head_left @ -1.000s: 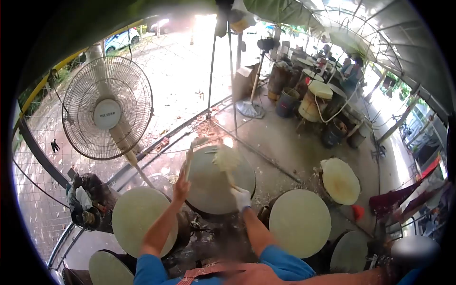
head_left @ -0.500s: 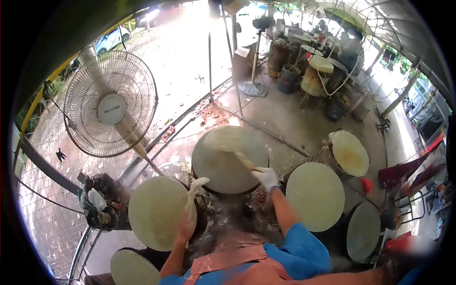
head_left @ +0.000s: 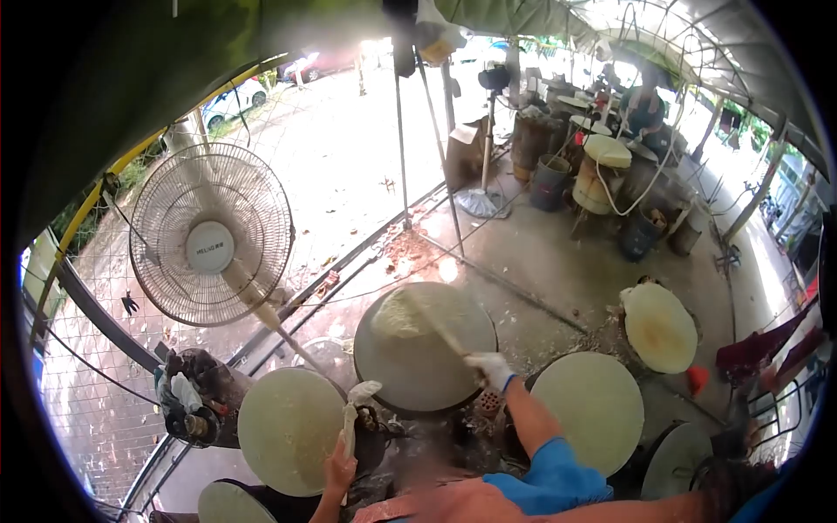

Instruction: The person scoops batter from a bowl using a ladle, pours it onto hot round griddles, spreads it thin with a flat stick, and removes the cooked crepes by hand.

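My right hand, in a white glove, is closed round the wooden handle of a spreader. Its far end blurs over pale batter on the upper left of a round dark griddle. My bare left hand grips a pale stick with a lumpy whitish head, at the right edge of the left griddle. That griddle carries a thin pale sheet. Another pale round sheet covers the griddle on the right.
A large fan stands at the left beside wire mesh. Farther right sits a browned round sheet with a lifted edge. Buckets and drums are at the back, near a person. A metal bar crosses the floor.
The view has tilted up, so everything sits lower in the frame. The batter and spreader end have shifted left across the middle griddle. My left hand keeps its grip.
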Motion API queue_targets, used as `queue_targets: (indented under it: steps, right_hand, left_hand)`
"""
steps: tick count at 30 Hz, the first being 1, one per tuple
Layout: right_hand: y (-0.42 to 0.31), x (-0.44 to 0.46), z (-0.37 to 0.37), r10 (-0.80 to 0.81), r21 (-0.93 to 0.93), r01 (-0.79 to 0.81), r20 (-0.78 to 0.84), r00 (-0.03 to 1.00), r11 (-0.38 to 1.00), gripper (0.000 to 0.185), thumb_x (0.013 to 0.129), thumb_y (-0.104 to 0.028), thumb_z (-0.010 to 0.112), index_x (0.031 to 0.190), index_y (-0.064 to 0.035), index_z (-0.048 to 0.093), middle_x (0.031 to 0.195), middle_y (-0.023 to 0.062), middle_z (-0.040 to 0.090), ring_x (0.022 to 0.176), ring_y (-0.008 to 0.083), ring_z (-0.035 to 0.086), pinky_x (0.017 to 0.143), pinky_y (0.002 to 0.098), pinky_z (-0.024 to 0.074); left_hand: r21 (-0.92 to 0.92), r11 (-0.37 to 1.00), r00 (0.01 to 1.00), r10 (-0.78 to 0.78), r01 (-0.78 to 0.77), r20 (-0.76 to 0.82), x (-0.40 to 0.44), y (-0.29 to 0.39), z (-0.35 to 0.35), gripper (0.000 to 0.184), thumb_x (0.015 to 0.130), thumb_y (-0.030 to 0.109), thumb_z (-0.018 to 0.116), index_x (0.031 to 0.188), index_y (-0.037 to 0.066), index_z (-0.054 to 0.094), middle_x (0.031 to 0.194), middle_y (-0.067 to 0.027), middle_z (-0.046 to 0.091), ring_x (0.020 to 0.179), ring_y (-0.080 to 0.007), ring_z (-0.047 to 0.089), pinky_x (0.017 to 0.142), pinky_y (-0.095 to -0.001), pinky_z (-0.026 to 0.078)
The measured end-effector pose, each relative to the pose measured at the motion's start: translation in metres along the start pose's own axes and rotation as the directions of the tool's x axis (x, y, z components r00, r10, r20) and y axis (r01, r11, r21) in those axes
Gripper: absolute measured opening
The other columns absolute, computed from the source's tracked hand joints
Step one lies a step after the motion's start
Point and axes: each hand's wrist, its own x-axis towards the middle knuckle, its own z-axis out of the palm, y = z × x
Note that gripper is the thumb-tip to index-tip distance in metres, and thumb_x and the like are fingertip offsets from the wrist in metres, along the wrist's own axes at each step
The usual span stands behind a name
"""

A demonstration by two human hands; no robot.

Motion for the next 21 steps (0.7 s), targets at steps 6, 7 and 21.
queue_targets:
  steps: [6, 7, 21]
  right_hand:
    - [-0.019, 0.005, -0.036, 0.139, -0.064, -0.127, 0.215, 0.967, 0.99, 0.027, 0.079, -0.018, 0.066, 0.103, -0.0054, 0.067, 0.055, 0.0017, 0.052, 0.037, 0.0102, 0.043, 0.032, 0.0262, 0.0288]
    - [-0.031, 0.018, -0.044, 0.041, -0.094, -0.028, 0.14, 0.989, 0.995, 0.025, 0.079, -0.017, 0.066, 0.101, -0.0055, 0.068, 0.054, 0.0018, 0.051, 0.036, 0.0101, 0.04, 0.031, 0.0269, 0.0276]
    - [-0.086, 0.08, -0.017, 0.105, -0.218, -0.069, 0.155, 0.982, 0.974, 0.027, 0.078, -0.027, 0.067, 0.097, -0.007, 0.069, 0.051, 0.0015, 0.05, 0.037, 0.0102, 0.043, 0.033, 0.0259, 0.0296]
  left_hand:
    - [0.033, 0.998, 0.998, -0.047, 0.049, -0.052, 0.002, 0.033, 0.005, 0.058, 0.069, 0.008, 0.055, 0.126, 0.001, 0.046, 0.104, -0.0263, 0.058, 0.094, -0.0423, 0.058, 0.076, -0.0416, 0.048]
    - [0.074, 0.997, 0.997, 0.018, -0.012, -0.08, 0.002, 0.027, 0.009, 0.058, 0.07, 0.008, 0.055, 0.126, 0.0, 0.045, 0.104, -0.0261, 0.059, 0.094, -0.0417, 0.058, 0.076, -0.0408, 0.048]
    - [-0.118, 0.957, 0.957, -0.278, 0.267, -0.087, -0.034, 0.073, -0.005, 0.062, 0.072, 0.005, 0.054, 0.131, -0.001, 0.039, 0.123, -0.0213, 0.052, 0.11, -0.0282, 0.055, 0.088, -0.0314, 0.043]
